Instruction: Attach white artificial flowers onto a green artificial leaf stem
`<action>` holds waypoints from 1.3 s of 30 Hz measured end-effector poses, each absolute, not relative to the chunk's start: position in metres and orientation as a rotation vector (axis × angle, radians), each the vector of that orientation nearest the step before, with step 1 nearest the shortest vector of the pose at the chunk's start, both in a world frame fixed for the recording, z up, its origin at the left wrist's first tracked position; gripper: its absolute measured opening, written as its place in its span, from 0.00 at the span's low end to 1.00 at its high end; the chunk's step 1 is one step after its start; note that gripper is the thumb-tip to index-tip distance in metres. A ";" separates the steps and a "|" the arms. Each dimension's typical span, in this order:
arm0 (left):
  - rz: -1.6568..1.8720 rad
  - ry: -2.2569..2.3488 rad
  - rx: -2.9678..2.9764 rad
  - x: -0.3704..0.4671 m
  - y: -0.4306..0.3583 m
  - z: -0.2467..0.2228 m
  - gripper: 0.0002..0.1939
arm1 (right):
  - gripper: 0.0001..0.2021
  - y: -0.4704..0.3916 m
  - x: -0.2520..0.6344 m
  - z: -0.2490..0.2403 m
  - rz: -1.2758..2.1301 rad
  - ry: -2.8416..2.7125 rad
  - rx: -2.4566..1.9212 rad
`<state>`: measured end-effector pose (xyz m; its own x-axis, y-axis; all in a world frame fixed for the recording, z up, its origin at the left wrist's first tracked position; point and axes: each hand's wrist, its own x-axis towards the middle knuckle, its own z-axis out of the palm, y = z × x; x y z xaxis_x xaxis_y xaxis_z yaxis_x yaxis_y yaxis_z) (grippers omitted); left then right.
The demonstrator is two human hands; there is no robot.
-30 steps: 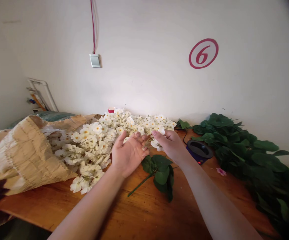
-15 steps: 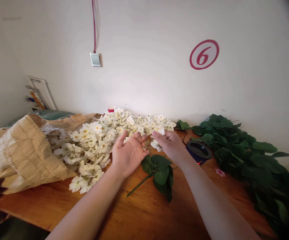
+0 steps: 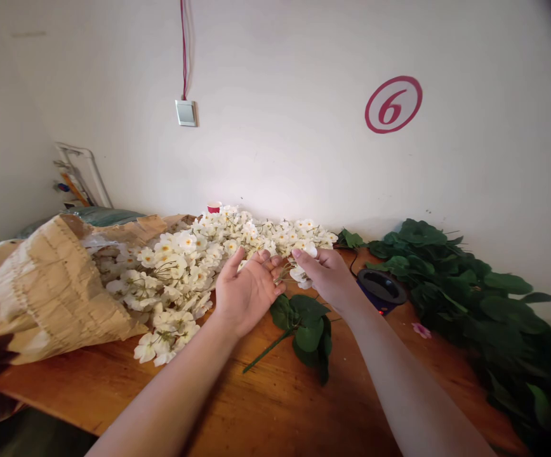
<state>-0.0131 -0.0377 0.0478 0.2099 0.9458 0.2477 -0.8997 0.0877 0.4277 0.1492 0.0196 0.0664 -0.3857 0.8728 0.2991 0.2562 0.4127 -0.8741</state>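
A heap of white artificial flowers (image 3: 194,260) lies on the wooden table (image 3: 275,406), spilling out of a brown paper wrap (image 3: 51,285). My left hand (image 3: 247,289) is palm up at the heap's right edge, fingers spread and touching thin flower stems. My right hand (image 3: 325,273) sits just to its right, fingers pinched on a small white flower sprig (image 3: 299,274). A green leaf sprig (image 3: 304,324) lies on the table right below both hands.
A pile of green leafy branches (image 3: 466,285) fills the table's right side along the wall. A dark round device (image 3: 381,287) with a red light sits beside my right wrist. A small pink petal (image 3: 421,329) lies nearby. A red cup (image 3: 214,207) stands behind the flowers.
Both hands stay almost still at the heap's edge; the view has shifted slightly.
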 end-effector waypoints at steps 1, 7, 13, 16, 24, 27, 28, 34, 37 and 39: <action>1.374 0.093 0.557 -0.013 -0.037 0.048 0.19 | 0.26 0.019 0.149 0.067 0.965 -1.868 -0.971; 1.363 0.083 0.563 -0.012 -0.037 0.047 0.19 | 0.25 0.018 0.153 0.071 0.968 -1.918 -0.996; 1.367 0.109 0.562 -0.012 -0.036 0.046 0.18 | 0.24 0.020 0.156 0.072 0.971 -1.929 -0.992; 1.378 0.109 0.573 -0.012 -0.036 0.046 0.18 | 0.25 0.019 0.156 0.074 0.964 -1.926 -0.992; 1.402 0.142 0.619 -0.009 -0.036 0.045 0.17 | 0.26 0.018 0.155 0.075 0.872 -1.895 -0.994; 1.413 0.141 0.622 -0.009 -0.036 0.046 0.16 | 0.25 0.018 0.156 0.077 0.861 -1.919 -0.986; 1.415 0.139 0.623 -0.010 -0.036 0.046 0.16 | 0.25 0.018 0.157 0.077 0.844 -1.924 -0.986; 1.417 0.146 0.629 -0.012 -0.037 0.047 0.16 | 0.24 0.020 0.160 0.077 0.833 -1.924 -1.026; 1.422 0.164 0.626 -0.011 -0.037 0.047 0.16 | 0.23 0.020 0.160 0.077 0.836 -1.916 -1.034; 1.421 0.172 0.631 -0.010 -0.037 0.046 0.16 | 0.23 0.020 0.160 0.077 0.816 -1.907 -1.039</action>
<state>-0.0096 -0.0371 0.0463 0.1679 0.9524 0.2545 -0.8644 0.0181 0.5024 0.1595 0.0199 0.0770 -0.3439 0.8764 0.3371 0.3608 0.4548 -0.8142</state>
